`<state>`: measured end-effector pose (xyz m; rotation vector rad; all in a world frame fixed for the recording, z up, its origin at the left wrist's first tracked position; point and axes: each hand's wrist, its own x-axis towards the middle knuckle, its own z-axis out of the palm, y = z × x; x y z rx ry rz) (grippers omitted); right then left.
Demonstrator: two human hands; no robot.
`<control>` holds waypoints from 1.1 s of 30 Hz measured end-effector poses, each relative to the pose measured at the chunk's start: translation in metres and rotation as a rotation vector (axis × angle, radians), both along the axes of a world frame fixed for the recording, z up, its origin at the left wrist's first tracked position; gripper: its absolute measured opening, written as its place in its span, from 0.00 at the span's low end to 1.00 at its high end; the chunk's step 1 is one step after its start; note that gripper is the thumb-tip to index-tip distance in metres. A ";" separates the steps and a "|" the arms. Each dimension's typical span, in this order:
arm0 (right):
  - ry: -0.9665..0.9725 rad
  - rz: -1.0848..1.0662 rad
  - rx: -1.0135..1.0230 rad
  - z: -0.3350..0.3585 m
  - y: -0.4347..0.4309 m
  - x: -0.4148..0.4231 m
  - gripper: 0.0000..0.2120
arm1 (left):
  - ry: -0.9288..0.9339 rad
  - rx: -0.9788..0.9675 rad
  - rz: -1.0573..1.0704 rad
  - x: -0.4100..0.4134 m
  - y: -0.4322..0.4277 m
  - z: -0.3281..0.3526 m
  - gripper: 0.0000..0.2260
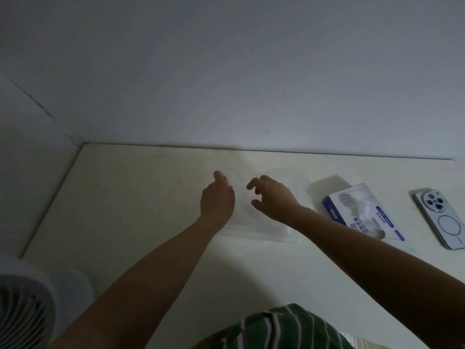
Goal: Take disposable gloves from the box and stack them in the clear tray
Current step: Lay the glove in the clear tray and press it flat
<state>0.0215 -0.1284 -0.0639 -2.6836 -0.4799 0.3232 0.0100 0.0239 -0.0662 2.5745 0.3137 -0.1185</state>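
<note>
A clear tray (254, 236) lies flat in the middle of the pale table, hard to see in the dim light. My left hand (217, 197) hovers over its left part with the fingers curled, and seems to pinch a thin clear glove (239, 190) whose faint film shows between my hands. My right hand (273, 197) is over the tray's middle, its fingers loosely bent and spread and the thumb apart, with nothing gripped. The blue and white glove box (362, 212) lies to the right of the tray with its opening facing up.
A white phone (440, 217) lies face down at the far right, beyond the box. A white fan (27, 311) stands at the lower left, off the table's corner. The wall runs along the table's far edge (251, 149).
</note>
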 end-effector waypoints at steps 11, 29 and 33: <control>0.291 0.081 -0.056 -0.040 0.019 0.002 0.34 | 0.053 0.269 -0.506 0.006 -0.009 -0.010 0.12; 0.468 -0.119 -0.322 -0.049 0.002 0.001 0.52 | 0.511 0.421 -0.497 0.019 -0.003 -0.048 0.50; 0.473 -0.102 -0.350 -0.041 0.003 0.000 0.51 | 0.542 0.436 -0.536 0.020 -0.002 -0.044 0.51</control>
